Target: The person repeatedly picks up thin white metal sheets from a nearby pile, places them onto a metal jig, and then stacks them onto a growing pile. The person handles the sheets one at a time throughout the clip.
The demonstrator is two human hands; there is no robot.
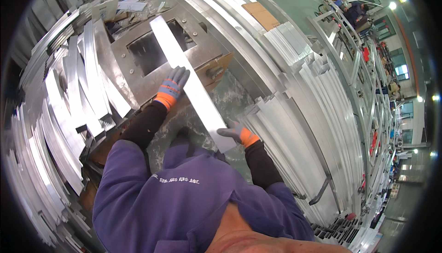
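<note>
Because the long silver bar [199, 97] slanted over the opening [145, 52] of a grey metal machine [122, 55], its near end reaching toward the body, two-handed support seemed sensible: the right hand [237, 133] gripped that end, thumb on top, while the left hand [174, 85] touched the left edge farther up, perhaps steadying it; whether it gripped, I could not tell.

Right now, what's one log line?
left hand: on metal strip; right hand: gripping strip's near end; metal frame: under strip's far end
</note>
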